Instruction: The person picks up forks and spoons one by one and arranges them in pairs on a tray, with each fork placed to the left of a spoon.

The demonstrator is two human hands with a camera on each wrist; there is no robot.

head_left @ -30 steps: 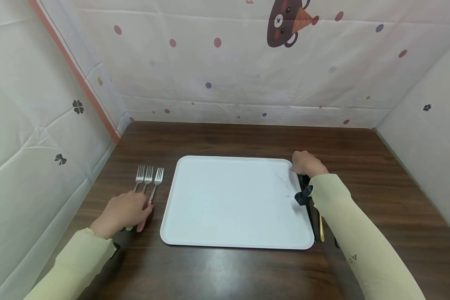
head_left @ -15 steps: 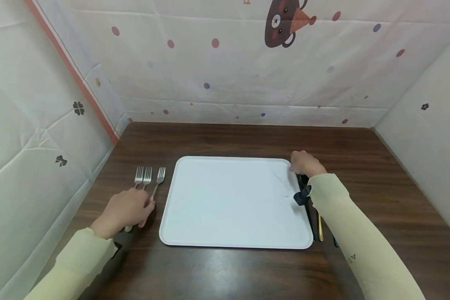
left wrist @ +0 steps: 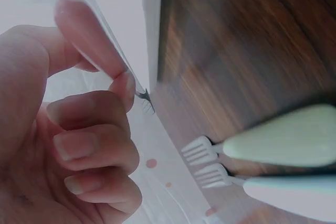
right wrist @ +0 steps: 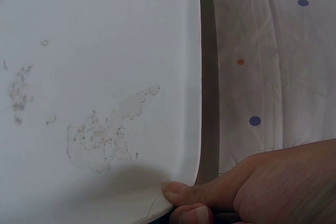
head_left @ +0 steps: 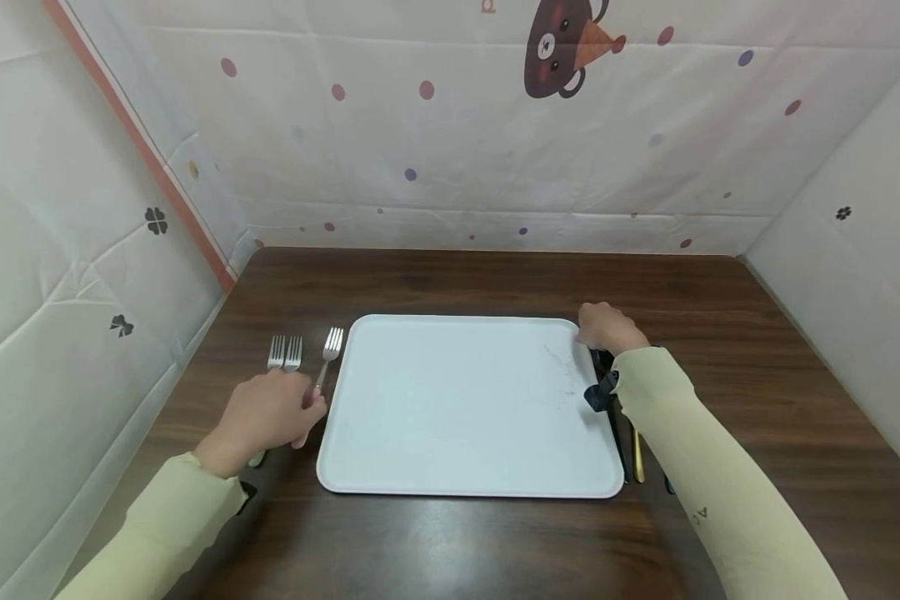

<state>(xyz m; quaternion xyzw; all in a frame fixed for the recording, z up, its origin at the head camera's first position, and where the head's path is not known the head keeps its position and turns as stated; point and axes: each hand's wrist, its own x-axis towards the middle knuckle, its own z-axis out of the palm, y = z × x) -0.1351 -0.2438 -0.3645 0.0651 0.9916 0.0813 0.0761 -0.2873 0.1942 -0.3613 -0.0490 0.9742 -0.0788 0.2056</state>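
My left hand (head_left: pixel 266 412) pinches the pink handle of a fork (left wrist: pixel 89 35) between thumb and index finger, its other fingers curled in. The fork's tines point to the far side, close to the left edge of the white tray (head_left: pixel 465 408). Two more forks lie side by side on the table by this hand, one with a pale green handle (left wrist: pixel 283 137), the other with a whitish-blue handle (left wrist: pixel 294 195). At the tray's far right corner my right hand (head_left: pixel 609 327) grips the rim, thumb on top; its other fingers are partly hidden.
Right of the tray, partly under my right sleeve, lie a slim black utensil (head_left: pixel 618 446) and a gold-coloured handle (head_left: pixel 638 458). The brown wooden table (head_left: pixel 435 550) is enclosed by white patterned cloth (head_left: pixel 465 142) at the back and sides. Dark marks show on the tray's surface.
The pink-handled fork has moved right with my left hand, away from the other two forks and toward the tray. My right hand stays on the tray corner.
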